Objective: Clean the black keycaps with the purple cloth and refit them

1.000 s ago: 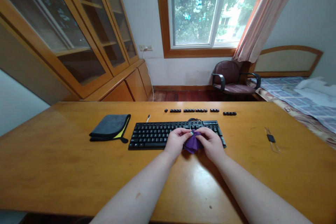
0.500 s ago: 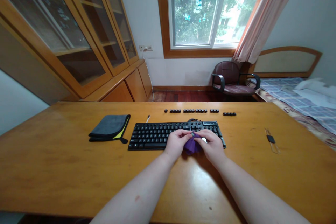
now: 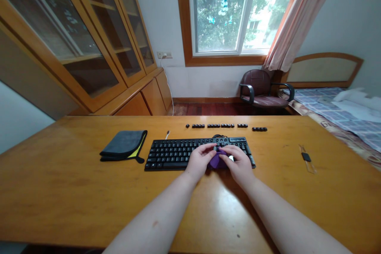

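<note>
Both my hands meet over the right part of a black keyboard [image 3: 172,154]. My left hand [image 3: 200,159] pinches one side of a small purple cloth [image 3: 218,161]. Opposite it, my right hand [image 3: 238,162] is closed on the cloth's other side, with the fingertips of both hands almost touching. Something white shows by the right hand's fingers; I cannot make out what it is. Beneath my hands, part of the keyboard's right side is hidden. Behind the keyboard, several loose black keycaps [image 3: 213,126] stand in a row of small groups.
A folded grey cloth [image 3: 122,143] with yellow lining lies left of the keyboard. Near the keyboard's back edge is a small brush [image 3: 168,134]. A wire keycap puller [image 3: 306,157] lies on the wooden desk [image 3: 74,194] at right. Beyond stands a chair [image 3: 258,87].
The purple cloth is bunched differently, its lower part drawn up and less spread out. My fingers have shifted slightly around it; the keyboard and keycaps stay in place.
</note>
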`<act>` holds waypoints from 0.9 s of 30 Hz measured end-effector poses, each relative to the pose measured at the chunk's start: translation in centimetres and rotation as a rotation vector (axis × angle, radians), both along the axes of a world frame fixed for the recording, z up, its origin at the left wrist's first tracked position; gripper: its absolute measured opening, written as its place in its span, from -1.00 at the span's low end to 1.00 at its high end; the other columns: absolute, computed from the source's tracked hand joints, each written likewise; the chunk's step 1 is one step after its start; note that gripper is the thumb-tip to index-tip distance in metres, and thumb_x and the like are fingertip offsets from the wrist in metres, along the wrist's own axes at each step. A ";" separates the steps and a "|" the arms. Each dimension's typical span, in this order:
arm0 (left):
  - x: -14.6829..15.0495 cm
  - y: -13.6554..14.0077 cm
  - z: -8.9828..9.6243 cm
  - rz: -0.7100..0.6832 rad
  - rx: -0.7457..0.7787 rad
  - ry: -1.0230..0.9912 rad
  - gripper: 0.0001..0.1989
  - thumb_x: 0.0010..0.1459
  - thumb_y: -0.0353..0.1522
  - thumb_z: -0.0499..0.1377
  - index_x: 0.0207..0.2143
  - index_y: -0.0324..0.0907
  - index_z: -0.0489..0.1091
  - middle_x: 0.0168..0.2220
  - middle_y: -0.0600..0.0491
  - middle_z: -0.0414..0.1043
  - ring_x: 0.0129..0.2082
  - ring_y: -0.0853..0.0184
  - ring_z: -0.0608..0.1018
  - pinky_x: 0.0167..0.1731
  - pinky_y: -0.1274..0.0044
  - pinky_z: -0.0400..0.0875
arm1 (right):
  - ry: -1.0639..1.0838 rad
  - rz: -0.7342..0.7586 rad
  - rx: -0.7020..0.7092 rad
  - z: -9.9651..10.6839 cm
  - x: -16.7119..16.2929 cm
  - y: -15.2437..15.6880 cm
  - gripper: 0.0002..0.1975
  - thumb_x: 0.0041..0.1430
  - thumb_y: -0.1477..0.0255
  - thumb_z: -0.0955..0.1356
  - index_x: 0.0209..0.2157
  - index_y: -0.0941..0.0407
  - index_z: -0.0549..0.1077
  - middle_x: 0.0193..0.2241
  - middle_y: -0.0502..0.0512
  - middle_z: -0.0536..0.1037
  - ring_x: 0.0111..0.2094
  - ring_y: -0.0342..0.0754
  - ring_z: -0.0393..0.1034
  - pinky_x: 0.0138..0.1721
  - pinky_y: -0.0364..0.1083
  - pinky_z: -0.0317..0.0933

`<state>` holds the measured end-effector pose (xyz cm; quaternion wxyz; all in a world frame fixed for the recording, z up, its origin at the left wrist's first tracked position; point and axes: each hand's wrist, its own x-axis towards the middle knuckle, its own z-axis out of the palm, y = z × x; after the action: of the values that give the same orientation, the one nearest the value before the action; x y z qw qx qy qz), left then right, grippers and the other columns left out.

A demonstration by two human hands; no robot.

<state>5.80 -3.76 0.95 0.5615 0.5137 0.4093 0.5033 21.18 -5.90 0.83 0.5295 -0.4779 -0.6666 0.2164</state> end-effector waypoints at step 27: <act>0.2 0.0 -0.3 0.009 -0.019 -0.025 -0.83 -0.03 -0.34 0.21 -0.36 -0.24 0.47 -0.37 0.01 0.50 -0.36 0.33 0.51 -0.28 0.49 0.39 | 0.101 0.091 -0.115 -0.4 0.1 0.6 -0.75 -0.03 0.40 0.40 -0.23 -0.01 0.52 -0.23 0.10 0.47 -0.15 0.00 0.35 -0.14 -0.03 0.28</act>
<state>5.98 -3.74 0.60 0.5693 0.5001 0.4091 0.5084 21.24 -5.34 0.43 0.5238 -0.4652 -0.6466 0.3017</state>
